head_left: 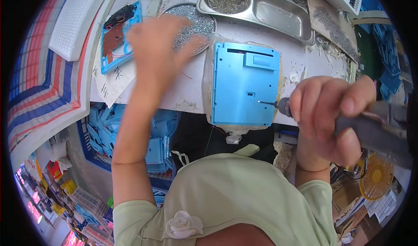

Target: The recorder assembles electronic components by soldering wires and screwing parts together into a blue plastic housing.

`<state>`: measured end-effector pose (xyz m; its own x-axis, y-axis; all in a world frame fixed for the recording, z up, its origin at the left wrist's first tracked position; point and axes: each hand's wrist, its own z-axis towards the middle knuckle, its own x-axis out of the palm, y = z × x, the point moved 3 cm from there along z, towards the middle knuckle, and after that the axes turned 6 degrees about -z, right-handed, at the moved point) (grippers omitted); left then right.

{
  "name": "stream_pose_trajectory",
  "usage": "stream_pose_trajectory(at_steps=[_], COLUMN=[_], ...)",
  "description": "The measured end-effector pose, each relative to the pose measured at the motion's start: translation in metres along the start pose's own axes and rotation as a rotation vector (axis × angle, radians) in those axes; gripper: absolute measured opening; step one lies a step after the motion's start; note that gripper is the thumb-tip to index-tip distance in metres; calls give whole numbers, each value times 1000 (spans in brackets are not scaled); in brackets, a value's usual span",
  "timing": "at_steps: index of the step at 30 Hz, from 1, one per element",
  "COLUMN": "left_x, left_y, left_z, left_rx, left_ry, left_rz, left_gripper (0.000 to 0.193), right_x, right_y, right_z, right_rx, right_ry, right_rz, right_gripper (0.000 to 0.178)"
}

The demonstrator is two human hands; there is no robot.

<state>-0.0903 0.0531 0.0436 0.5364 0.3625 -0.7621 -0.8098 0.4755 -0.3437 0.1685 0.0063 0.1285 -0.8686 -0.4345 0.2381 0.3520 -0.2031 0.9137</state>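
Note:
In my right hand point(324, 111) is a dark electric screwdriver point(374, 128), my fingers wrapped round its body. Its thin bit point(267, 103) points left, over the lower right part of a light blue plastic casing point(235, 85). The casing lies flat on a pad wrapped in clear plastic at the table's front edge. My left hand point(159, 45) is smeared by motion, between a round metal dish of screws point(196, 21) and an opened blue casing point(119, 41) with a brown board and dark wires. Its thumb stands off from the fingers, but whether it holds anything is unclear.
A steel compartment tray point(285, 17) with small metal parts stands at the back. A board of dark small parts point(333, 26) lies at the back right. Below the table on the left, a basket point(93, 146) holds blue casing pieces. A yellow fan point(376, 176) is lower right.

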Motion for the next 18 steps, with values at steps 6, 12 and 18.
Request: stream_pose_trajectory(at_steps=[6, 12, 18], left_x=[14, 13, 13], left_y=[39, 31, -82], left_z=[-2, 1, -28], left_rx=[-52, -116, 103], left_ry=[162, 186, 323], left_rz=[147, -48, -551], left_gripper=[10, 13, 14], right_x=[-20, -20, -14], right_y=[4, 2, -9], right_z=[-30, -66, -80], right_rx=[-23, 67, 85], right_ry=[-51, -79, -119], right_rz=[-63, -13, -22], right_gripper=[34, 36, 32])
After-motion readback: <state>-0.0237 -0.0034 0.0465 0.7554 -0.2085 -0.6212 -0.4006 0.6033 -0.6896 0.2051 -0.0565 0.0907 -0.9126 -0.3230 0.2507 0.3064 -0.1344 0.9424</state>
